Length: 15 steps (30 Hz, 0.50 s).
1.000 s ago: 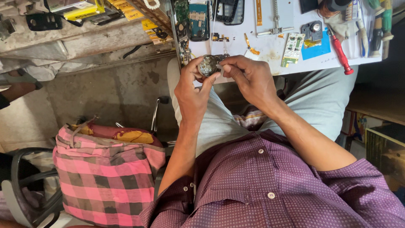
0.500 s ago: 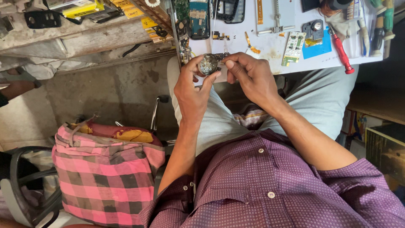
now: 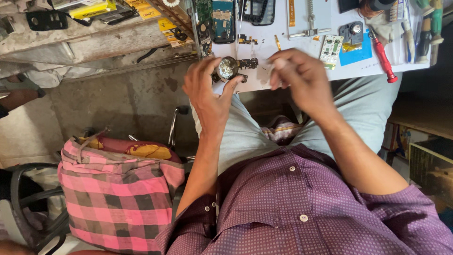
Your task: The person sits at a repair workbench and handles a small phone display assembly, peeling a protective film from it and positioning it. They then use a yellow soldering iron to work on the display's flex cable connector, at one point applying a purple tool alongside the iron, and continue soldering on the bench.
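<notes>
My left hand (image 3: 207, 92) holds a small round metal tin (image 3: 228, 68) with shiny, crumpled grey contents, pinched between thumb and fingers at the near edge of the white worktable (image 3: 255, 80). My right hand (image 3: 299, 78) hovers just to the right of the tin, apart from it. Its fingers are curled together, and I see nothing between them. A small dark connector part (image 3: 248, 63) lies on the table between the two hands.
Phone boards (image 3: 222, 19), a small green circuit board (image 3: 330, 47), a blue pad (image 3: 356, 54), a red-handled screwdriver (image 3: 384, 59) and tweezers lie on the table. A pink checked bag (image 3: 118, 198) sits lower left. A wooden shelf with yellow boxes (image 3: 92, 8) is upper left.
My right hand has let go of the round tin and pulled away to the right. My left hand keeps the tin and has lifted it slightly toward the table edge.
</notes>
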Tool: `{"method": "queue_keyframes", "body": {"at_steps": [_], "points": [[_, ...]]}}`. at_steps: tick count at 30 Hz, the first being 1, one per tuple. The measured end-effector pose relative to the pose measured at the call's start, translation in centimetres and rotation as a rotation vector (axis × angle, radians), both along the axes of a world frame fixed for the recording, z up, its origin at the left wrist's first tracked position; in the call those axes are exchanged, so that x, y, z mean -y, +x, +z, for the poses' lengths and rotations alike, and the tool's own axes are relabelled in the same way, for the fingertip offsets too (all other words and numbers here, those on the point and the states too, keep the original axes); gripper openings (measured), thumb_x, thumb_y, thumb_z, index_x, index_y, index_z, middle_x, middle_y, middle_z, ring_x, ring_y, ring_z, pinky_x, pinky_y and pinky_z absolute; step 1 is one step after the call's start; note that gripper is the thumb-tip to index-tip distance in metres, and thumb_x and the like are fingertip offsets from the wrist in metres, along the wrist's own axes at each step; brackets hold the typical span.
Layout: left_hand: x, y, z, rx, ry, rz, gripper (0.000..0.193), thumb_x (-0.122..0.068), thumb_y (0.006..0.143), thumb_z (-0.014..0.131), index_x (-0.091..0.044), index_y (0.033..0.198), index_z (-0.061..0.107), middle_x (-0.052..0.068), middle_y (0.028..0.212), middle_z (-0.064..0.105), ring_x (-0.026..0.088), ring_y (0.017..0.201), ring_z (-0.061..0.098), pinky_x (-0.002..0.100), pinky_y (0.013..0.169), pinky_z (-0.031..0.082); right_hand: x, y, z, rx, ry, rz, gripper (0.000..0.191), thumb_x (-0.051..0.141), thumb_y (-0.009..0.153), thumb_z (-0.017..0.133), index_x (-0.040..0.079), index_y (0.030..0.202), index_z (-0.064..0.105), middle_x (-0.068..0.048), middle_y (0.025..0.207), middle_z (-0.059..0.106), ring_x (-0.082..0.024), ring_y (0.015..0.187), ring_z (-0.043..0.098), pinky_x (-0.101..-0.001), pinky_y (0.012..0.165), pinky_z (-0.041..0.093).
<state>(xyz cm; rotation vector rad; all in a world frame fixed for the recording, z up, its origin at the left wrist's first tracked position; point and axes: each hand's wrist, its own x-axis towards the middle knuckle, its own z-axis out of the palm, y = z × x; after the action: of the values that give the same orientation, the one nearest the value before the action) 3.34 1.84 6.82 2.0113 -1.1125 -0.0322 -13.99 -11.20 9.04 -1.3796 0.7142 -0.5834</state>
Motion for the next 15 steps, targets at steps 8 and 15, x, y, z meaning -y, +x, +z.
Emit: {"method": "queue_keyframes", "body": {"at_steps": [8,15], "points": [[1.3,0.3,-1.4,0.114,0.033,0.098,0.064,-0.038,0.083,0.094,-0.014,0.136,0.066,0.009,0.162,0.041,0.035,0.151,0.038,0.053,0.119,0.031,3.0,-7.5,1.5,0.108,0.029,-0.24,0.015,0.008,0.117,0.06,-0.004,0.126,0.064,-0.013,0.09,0.072,-0.018,0.08,0.072,-0.0274,0.077,0.056],[1.2,-0.6,-1.1,0.161,0.068,0.156,0.064,-0.045,0.09,0.086,-0.012,0.139,0.063,0.011,0.152,0.05,0.034,0.144,0.042,0.055,0.113,0.028,2.0,-11.6,0.1,-0.069,-0.052,-0.347,0.012,0.008,0.115,0.064,-0.003,0.12,0.064,-0.012,0.094,0.072,-0.016,0.085,0.071,-0.0249,0.08,0.053]]}}
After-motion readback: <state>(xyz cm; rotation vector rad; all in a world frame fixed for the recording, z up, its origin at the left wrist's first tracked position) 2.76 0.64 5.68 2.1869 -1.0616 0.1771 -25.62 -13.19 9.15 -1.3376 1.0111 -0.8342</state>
